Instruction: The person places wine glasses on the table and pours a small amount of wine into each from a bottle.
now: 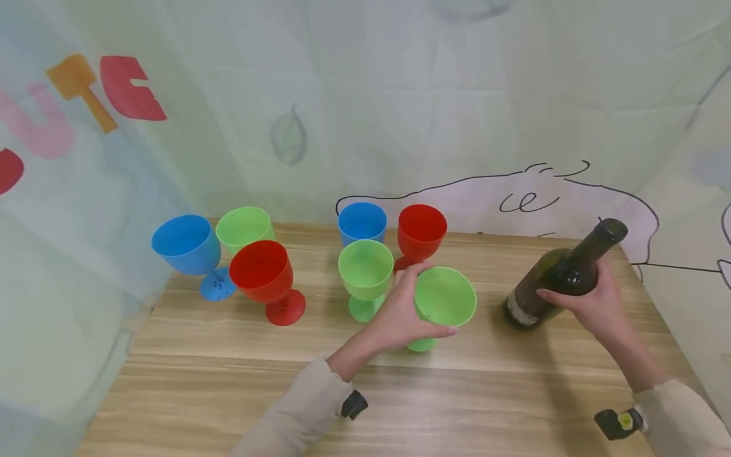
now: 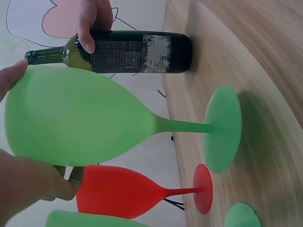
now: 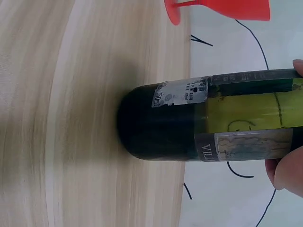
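My left hand (image 1: 396,315) grips a light green plastic goblet (image 1: 445,297) round its bowl, thumb on the near side and fingers on the far side. In the left wrist view its stem and round foot (image 2: 221,130) show close over the table. My right hand (image 1: 596,308) holds a dark green wine bottle (image 1: 533,289) round its upper body and shoulder, to the right of the goblet. The bottle is near upright, its neck pointing up and its base right at the tabletop. Its labels (image 3: 253,145) show in the right wrist view.
Just left of the held goblet stand another green goblet (image 1: 365,273), a blue one (image 1: 362,222) and a red one (image 1: 421,231). Farther left are a blue goblet (image 1: 188,247), a green one (image 1: 244,225) and a red one (image 1: 263,273). A printed cloth (image 1: 400,114) hangs behind the wooden table (image 1: 240,381).
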`<state>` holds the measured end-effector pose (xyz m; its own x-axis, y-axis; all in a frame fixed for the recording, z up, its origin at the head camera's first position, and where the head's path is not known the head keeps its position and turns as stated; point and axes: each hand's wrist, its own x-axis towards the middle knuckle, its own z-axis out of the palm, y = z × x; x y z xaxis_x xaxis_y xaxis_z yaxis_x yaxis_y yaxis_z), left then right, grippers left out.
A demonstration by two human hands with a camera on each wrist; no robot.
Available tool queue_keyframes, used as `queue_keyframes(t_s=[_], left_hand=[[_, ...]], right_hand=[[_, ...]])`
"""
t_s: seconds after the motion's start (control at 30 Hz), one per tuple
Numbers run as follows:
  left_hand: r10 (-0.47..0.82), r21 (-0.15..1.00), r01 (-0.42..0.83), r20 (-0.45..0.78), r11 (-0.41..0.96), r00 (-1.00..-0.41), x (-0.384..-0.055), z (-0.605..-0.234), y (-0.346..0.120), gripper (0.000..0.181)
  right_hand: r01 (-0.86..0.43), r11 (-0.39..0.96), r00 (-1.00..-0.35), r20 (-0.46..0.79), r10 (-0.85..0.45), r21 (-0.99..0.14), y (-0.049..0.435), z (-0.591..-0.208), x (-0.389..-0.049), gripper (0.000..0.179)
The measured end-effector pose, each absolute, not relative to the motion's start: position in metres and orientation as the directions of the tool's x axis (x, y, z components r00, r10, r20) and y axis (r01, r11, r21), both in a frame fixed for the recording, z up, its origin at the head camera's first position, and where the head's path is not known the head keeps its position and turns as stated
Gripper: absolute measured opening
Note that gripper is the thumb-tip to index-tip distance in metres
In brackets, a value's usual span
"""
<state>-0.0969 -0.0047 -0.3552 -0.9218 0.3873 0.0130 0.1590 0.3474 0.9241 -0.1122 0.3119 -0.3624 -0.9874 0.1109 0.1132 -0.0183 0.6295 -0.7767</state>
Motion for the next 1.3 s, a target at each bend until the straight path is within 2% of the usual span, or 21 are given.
queue_keyframes(t_s=[0.17,0.43,0.7,0.83,1.0,1.3], left_hand=[[0.383,0.928,0.158,0.019,0.337,-0.924,-0.097,-0.354,-0.007,0.09],[0.387,0.95,0.152,0.036,0.273,-0.921,-0.099,-0.353,-0.01,0.09],[0.38,0.949,0.153,0.038,0.277,-0.924,-0.099,-0.352,-0.011,0.089],[0.366,0.947,0.147,0.035,0.285,-0.93,-0.1,-0.353,-0.01,0.09],[0.348,0.943,0.141,0.029,0.3,-0.937,-0.102,-0.353,-0.012,0.093],[0.358,0.932,0.148,0.022,0.33,-0.933,-0.101,-0.351,-0.014,0.091]], right_hand=[[-0.049,0.636,-0.985,0.142,0.096,-0.771,0.304,-0.364,-0.106,0.09],[-0.152,0.685,-0.962,0.264,0.062,-0.713,0.288,-0.365,-0.096,0.089],[-0.172,0.715,-0.965,0.263,0.018,-0.677,0.28,-0.355,-0.089,0.086],[-0.274,0.759,-0.94,0.331,-0.083,-0.59,0.272,-0.352,-0.086,0.084],[-0.434,0.785,-0.859,0.467,-0.211,-0.442,0.262,-0.351,-0.085,0.078],[-0.456,0.883,-0.789,0.507,-0.346,-0.107,0.253,-0.348,-0.084,0.074]])
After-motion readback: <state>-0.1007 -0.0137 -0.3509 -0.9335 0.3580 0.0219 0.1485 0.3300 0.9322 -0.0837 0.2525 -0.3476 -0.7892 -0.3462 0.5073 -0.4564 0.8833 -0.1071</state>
